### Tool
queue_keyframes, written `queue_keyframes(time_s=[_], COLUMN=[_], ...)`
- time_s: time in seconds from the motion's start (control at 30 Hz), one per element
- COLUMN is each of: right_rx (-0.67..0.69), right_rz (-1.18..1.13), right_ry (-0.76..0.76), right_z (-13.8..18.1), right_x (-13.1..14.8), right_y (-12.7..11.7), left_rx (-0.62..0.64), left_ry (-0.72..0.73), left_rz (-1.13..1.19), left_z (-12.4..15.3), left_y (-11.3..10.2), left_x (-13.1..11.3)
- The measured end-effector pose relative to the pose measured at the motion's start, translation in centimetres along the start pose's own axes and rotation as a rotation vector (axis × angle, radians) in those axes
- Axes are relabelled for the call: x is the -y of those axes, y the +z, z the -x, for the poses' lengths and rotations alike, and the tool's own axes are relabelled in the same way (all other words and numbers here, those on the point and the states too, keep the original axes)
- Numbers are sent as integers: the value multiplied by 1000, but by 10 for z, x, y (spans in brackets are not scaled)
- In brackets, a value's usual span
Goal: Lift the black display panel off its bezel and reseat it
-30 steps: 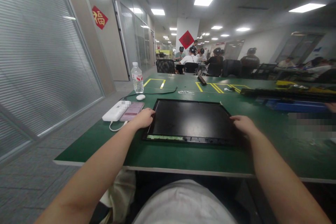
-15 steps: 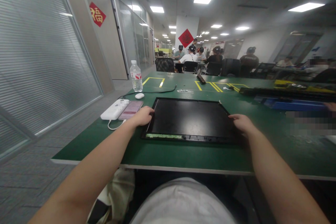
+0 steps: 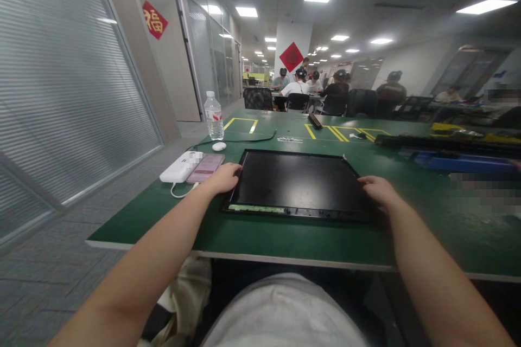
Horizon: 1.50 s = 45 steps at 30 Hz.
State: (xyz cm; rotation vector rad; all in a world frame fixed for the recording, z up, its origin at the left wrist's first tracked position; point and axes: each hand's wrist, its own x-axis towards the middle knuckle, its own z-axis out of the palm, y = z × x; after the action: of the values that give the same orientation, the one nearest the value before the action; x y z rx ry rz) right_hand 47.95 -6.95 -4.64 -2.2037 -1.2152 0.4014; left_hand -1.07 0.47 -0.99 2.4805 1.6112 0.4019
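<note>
A black display panel (image 3: pixel 299 181) lies flat on the green table, with a green circuit strip (image 3: pixel 256 209) along the left part of its near edge. My left hand (image 3: pixel 226 178) grips the panel's left side, fingers curled at the frame. On the opposite side my right hand (image 3: pixel 379 190) is closed on the right edge, its thumb or finger resting on top and the others partly hidden below. A small light-coloured tab (image 3: pixel 344 157) sticks up at the far right corner of the panel.
Left of the panel are a white power bank (image 3: pixel 180 167), a phone (image 3: pixel 206 167), a white earbud case (image 3: pixel 218 146) and a water bottle (image 3: pixel 214 116). A black cable (image 3: pixel 256 140) runs behind. Blue and black parts (image 3: pixel 443 160) lie at right; people (image 3: pixel 299 85) sit beyond.
The camera view has shifted slightly, moving the whole scene a little to the right. Both hands keep their places on the panel's sides, and the panel stays on the table.
</note>
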Motion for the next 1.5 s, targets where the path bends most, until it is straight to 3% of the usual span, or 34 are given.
queue_keyframes(time_s=[0.23, 0.43, 0.73, 1.07, 1.4, 1.5], right_rx=[10, 3, -20, -24, -35, -35], right_rz=[52, 38, 53, 51, 52, 31], right_ry=[0, 22, -40, -12, -40, -42], right_z=[2, 4, -2, 4, 3, 0], right_x=[3, 3, -3, 3, 2, -1], right_y=[-2, -1, 2, 1, 0, 1], left_rx=[54, 9, -115, -73, -184, -164], left_ry=[-58, -112, -244, -381, -486, -518], left_rz=[102, 249, 764, 1195, 1364, 1421], left_z=[4, 5, 2, 0, -4, -4], left_y=[-1, -1, -5, -3, -2, -1], left_x=[-1, -3, -7, -9, -16, -17])
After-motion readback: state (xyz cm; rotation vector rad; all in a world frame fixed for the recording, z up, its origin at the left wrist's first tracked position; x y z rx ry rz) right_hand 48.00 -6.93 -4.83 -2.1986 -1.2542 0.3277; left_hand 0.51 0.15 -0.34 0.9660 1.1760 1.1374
